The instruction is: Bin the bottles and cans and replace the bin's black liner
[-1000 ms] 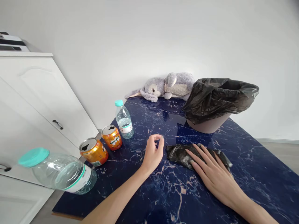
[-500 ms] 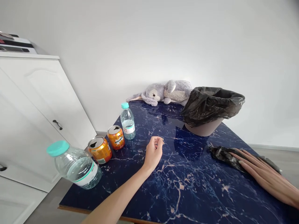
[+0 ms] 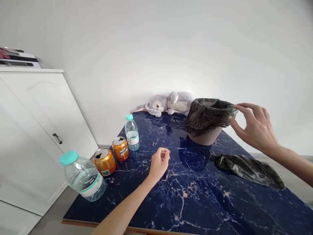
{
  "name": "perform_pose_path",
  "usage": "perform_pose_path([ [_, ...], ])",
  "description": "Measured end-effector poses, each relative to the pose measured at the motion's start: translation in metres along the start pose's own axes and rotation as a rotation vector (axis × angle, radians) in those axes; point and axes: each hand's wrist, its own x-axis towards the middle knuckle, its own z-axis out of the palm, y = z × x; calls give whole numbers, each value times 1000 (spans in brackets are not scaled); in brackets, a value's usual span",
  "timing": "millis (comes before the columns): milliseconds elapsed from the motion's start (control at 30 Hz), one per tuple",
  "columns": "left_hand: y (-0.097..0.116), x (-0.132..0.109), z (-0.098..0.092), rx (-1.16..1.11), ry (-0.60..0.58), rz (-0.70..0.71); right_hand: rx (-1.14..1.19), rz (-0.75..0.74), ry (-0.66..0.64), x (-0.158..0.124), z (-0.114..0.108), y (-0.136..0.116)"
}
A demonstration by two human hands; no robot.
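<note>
My left hand (image 3: pixel 158 163) rests on the blue marbled tabletop, its fingers curled in and nothing visible in them. Raised over the table's right side, my right hand (image 3: pixel 256 127) has its thumb and fingers apart. Its fingertips are at the right edge of a black bin liner (image 3: pixel 205 116); whether they touch it I cannot tell. The liner hangs over the rim of a brownish bin (image 3: pixel 206 137). Below my right hand, a crumpled black plastic bag (image 3: pixel 249 171) lies flat on the table.
Along the left edge stand a large water bottle (image 3: pixel 85 179), two orange soda cans (image 3: pixel 104 163) and a smaller water bottle (image 3: pixel 132 135). A grey plush rabbit (image 3: pixel 168 102) lies against the wall. A white cabinet (image 3: pixel 46 114) stands beyond the table's left.
My right hand has lifted off the crumpled black bag and moved up to the edge of the bin liner. My left hand stays in place. The view has shifted slightly.
</note>
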Motion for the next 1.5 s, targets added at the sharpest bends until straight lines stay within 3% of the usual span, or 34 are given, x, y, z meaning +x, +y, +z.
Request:
perform_pose_path([
  [167,-1,0,-3,14,-1,13,19,-12,-204,58,30,-3],
  [267,-3,1,-3,18,7,24,27,26,-338,72,45,1],
  [367,-6,2,-3,18,14,36,55,49,-370,73,44,-1],
  [467,-11,5,-3,13,23,49,110,-13,-373,64,27,-10],
  [633,-20,9,-5,8,74,55,252,-242,-382,40,-8,-35],
  [867,-31,7,-18,25,309,5,443,-544,-346,16,-49,-68],
  [933,-34,6,-22,26,355,-17,468,-549,-329,7,-60,-75],
  [1033,-36,5,-24,18,386,-52,462,-404,-281,-13,-71,-81],
  [1133,-37,5,-24,6,367,-57,386,-271,-82,-38,-70,-76],
  [1233,-37,5,-22,1,344,-45,194,-398,59,-60,-59,-61],
  [1333,-37,6,-22,1,327,-37,-52,-559,-3,-73,-41,-49],
  [1500,-36,7,-22,8,313,-29,-153,-535,-130,-72,-17,-47],
])
